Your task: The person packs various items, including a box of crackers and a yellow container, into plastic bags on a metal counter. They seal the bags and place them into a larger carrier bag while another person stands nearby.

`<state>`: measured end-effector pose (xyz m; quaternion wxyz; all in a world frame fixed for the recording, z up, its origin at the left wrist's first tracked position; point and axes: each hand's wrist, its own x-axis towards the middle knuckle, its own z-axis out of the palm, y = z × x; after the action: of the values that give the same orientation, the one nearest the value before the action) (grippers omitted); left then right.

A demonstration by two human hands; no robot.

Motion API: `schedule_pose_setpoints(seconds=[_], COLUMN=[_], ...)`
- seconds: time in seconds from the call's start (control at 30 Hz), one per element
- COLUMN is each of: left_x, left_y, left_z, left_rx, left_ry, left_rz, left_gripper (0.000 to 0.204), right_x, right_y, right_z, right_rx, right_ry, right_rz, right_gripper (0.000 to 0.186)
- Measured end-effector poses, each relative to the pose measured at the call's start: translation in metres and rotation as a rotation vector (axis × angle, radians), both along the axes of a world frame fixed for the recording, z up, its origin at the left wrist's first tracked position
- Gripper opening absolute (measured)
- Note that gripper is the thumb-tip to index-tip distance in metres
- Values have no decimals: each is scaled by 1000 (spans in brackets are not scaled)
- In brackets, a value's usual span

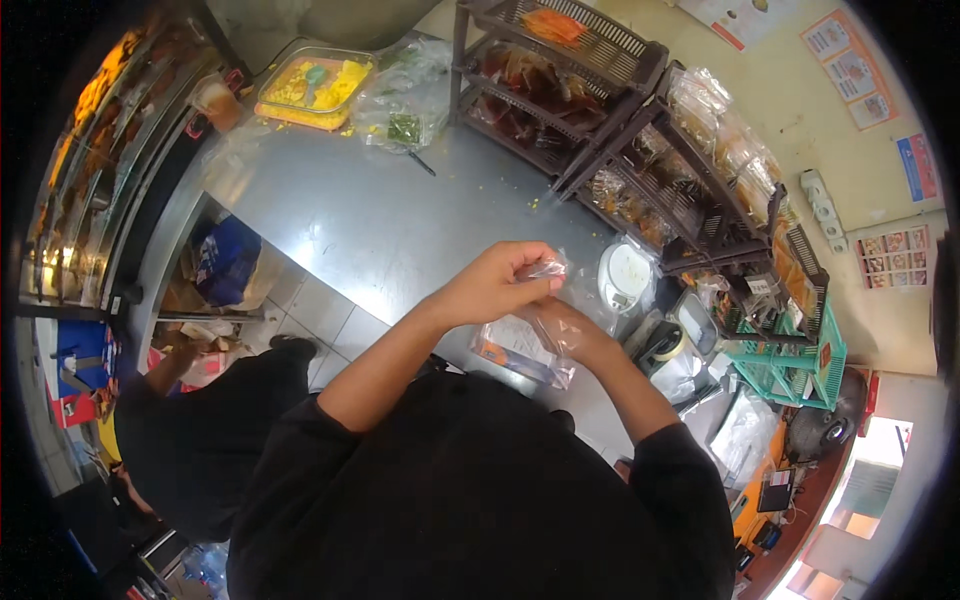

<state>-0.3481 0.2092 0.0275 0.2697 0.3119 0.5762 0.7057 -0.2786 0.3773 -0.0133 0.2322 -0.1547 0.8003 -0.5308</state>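
Observation:
Over the near edge of the steel table [400, 215], my left hand [495, 283] is closed, its thumb and fingers pinching thin clear plastic [545, 269] that looks like a disposable glove. The same film covers my right hand [552, 322] down toward the wrist. My left hand hides most of the right fingers, so their shape cannot be made out. Just below the hands is a plastic-wrapped pack [522, 350] in white, blue and orange; what supports it is hidden.
A tray of yellow food [318, 85], clear bags [405, 95] and a black pen [422, 163] lie at the far left. Brown racks [560, 90] with packaged food and a white scale [628, 275] stand right. Another person [215, 430] bends at lower left.

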Motion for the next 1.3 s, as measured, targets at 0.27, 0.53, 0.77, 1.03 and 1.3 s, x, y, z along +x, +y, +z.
schedule_pose_setpoints(seconds=[0.27,0.53,0.77,1.03,1.3], left_x=[-7,29,37,22,15], left_y=[-23,39,76,38,-29], left_z=[39,65,29,33,-102], left_rx=[-387,-244,-432,-238,-430], left_ry=[84,519,807,1130,892], left_rz=[78,-175,-2,5,-30], left_gripper=[20,28,14,38,92], right_x=[44,74,87,89,88], right_y=[88,98,45,0,-15], right_z=[115,148,34,-122,-111], right_rx=[1103,592,-140,499,521], right_ry=[402,279,528,484,742], right_rz=[283,-297,-820,-882,-1003], right_gripper=[39,16,59,45,23])
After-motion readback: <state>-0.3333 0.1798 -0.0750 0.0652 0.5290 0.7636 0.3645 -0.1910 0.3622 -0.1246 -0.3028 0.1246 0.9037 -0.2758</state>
